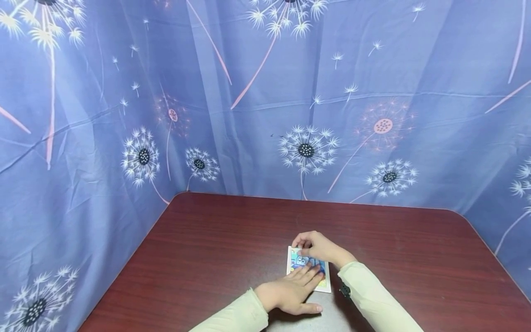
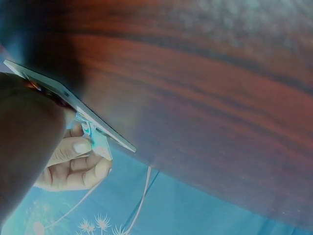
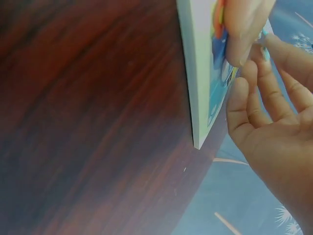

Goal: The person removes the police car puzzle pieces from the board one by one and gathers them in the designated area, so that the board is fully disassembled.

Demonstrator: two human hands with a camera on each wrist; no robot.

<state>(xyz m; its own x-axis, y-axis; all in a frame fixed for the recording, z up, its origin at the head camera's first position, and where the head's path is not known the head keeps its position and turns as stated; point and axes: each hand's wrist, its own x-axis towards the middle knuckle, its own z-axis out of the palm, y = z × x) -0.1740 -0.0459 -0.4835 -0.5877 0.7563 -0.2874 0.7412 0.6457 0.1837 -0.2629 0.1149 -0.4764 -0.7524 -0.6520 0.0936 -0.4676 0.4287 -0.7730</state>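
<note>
A small white-edged board [image 1: 325, 283] with a blue cartoon picture lies flat near the front middle of the table. My left hand [image 1: 294, 290] presses on it from the near side, fingers straight and spread over the lower picture, thumb out to the right. At its far left corner, my right hand [image 1: 319, 246] bends over the edge with curled fingers. In the left wrist view the right thumb and fingers pinch a small flat piece [image 2: 101, 145] with teal and white print, tilted up from the board. The right wrist view shows the board's thick pale edge [image 3: 191, 73].
The dark red wooden table [image 1: 215, 240] spreads around the board. A blue curtain [image 1: 249, 152] with dandelion print hangs along its far and left sides. A small black object [image 1: 345, 290] sits at the right sleeve, by the wrist.
</note>
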